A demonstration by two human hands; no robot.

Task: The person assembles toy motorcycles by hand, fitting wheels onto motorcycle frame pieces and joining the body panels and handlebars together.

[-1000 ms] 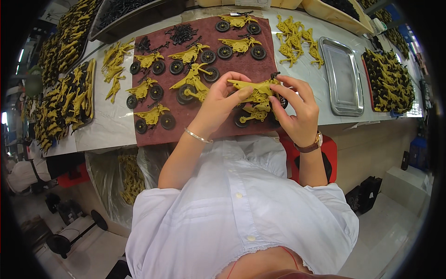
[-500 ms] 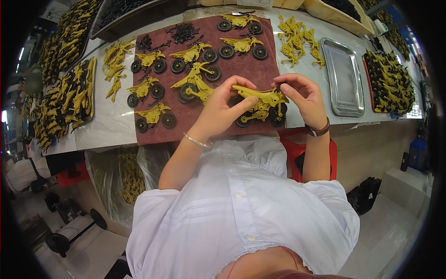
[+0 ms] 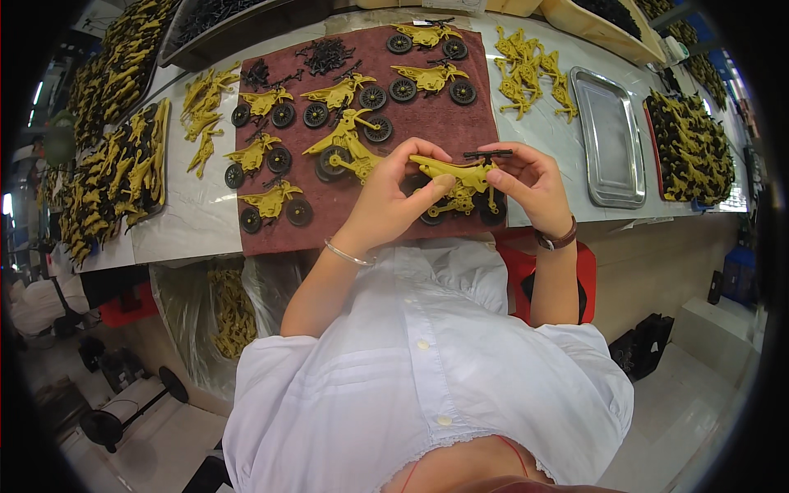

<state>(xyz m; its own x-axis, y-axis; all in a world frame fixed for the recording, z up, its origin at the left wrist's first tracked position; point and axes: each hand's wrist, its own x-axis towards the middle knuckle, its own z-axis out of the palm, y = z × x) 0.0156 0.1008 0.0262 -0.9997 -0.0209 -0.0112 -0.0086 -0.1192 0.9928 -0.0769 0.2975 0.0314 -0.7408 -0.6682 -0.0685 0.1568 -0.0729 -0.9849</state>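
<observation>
Over the front of the maroon cloth [image 3: 283, 226], I hold a yellow toy motorcycle [image 3: 464, 179] with dark wheels. My left hand [image 3: 394, 185] is closed on its rear, with the thumb pressed along the near side of the body. At the front end, the thumb and fingers of my right hand [image 3: 532, 181] pinch the toy. A black handlebar [image 3: 487, 154] lies across the top there, touching or close to the right fingers; how it is seated is hidden. Just left of my left hand lie more yellow frame parts [image 3: 349, 144] with dark wheels.
Several yellow toy motorcycles [image 3: 337, 93] stand on the cloth near a heap of small black parts [image 3: 323, 57]. Loose yellow parts lie left [image 3: 204, 107] and right [image 3: 518, 70] of it. An oblong metal tray [image 3: 608, 135] and a full tray of assembled toys [image 3: 689, 148] sit at right.
My right hand has shifted slightly down at the toy's front, and its fingers have changed position. The black handlebar now shows above the toy. My left hand stays nearly still.
</observation>
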